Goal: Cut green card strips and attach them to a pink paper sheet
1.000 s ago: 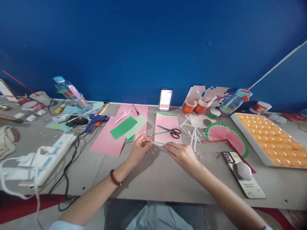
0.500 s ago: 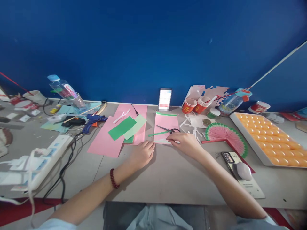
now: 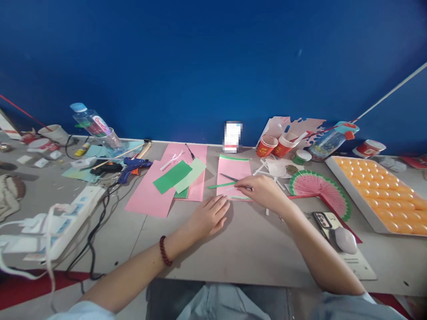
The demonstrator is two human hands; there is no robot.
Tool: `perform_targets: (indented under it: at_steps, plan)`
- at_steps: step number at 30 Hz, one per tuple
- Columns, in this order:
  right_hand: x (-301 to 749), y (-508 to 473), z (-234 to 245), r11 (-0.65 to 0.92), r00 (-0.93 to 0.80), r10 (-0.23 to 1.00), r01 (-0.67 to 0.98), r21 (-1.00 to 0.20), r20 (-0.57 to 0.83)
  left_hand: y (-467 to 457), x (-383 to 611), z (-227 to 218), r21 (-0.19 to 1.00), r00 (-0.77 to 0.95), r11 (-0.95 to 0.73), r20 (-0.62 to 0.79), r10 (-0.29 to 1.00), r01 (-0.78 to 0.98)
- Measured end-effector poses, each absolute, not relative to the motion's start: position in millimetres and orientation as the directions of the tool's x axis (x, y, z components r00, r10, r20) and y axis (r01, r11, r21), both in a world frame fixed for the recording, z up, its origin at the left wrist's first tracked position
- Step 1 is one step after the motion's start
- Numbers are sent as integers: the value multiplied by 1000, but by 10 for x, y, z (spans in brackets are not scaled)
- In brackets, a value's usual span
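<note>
A pink sheet of paper (image 3: 230, 171) lies in front of me with a green band along its far edge and a thinner green strip at its near edge. My right hand (image 3: 258, 189) has its fingers closed round the handles of dark scissors (image 3: 228, 177), whose blades point left over the sheet. A loose narrow green strip (image 3: 216, 185) lies beside the blades, partly across the paper. Stretched out palm down, my left hand (image 3: 211, 215) rests by the sheet's near left corner, fingers holding nothing.
To the left lie pink paper (image 3: 150, 189), green pieces (image 3: 172, 177), a blue glue gun (image 3: 133, 168) and a power strip (image 3: 80, 209). Rightward are paper cups (image 3: 267, 146), a watermelon-pattern fan (image 3: 322, 191), a phone (image 3: 328, 222) and a tray of orange domes (image 3: 370, 200). White scraps lie behind my right hand.
My right hand has moved from the sheet's near edge onto the scissor handles. My left hand has shifted right and flattened, its fingers now stretched towards the paper's corner.
</note>
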State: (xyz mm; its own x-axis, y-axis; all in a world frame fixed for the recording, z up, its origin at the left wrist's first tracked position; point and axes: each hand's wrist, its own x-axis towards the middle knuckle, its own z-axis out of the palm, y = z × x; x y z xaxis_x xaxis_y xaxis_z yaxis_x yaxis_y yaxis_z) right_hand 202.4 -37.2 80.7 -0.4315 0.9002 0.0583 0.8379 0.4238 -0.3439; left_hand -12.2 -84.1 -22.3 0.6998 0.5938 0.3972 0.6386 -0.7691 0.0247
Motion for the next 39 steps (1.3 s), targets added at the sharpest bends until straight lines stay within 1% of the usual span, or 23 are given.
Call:
perform_targets:
  at_steps: [5, 9, 12, 16, 22, 26, 34, 39]
  plan:
    - [2044, -372, 837, 419, -426, 903, 837, -353, 60, -855, -92, -278, 92, 685, -745, 332, 649, 661]
    - [1974, -385, 775, 405, -420, 907, 842, -357, 38, -881, -92, -300, 110, 664, -724, 323, 674, 681]
    - [1902, -394, 707, 395, -414, 910, 848, -355, 24, -904, -86, -292, 103, 656, -711, 315, 686, 695]
    - [1816, -399, 629, 422, -434, 900, 838, -345, 45, -937, -72, -298, 94, 640, -692, 307, 704, 716]
    - [1704, -410, 552, 448, -459, 888, 839, -309, 39, -982, -43, -326, 77, 599, -643, 295, 745, 762]
    - [1660, -414, 510, 478, -487, 873, 832, -281, 44, -991, -21, -343, 80, 590, -638, 305, 748, 766]
    - [1652, -414, 499, 462, -469, 882, 839, -288, 47, -1007, -3, -327, 5, 595, -624, 297, 747, 781]
    - [1638, -413, 497, 444, -450, 892, 858, -258, 42, -1012, -8, -311, 39, 583, -617, 282, 762, 786]
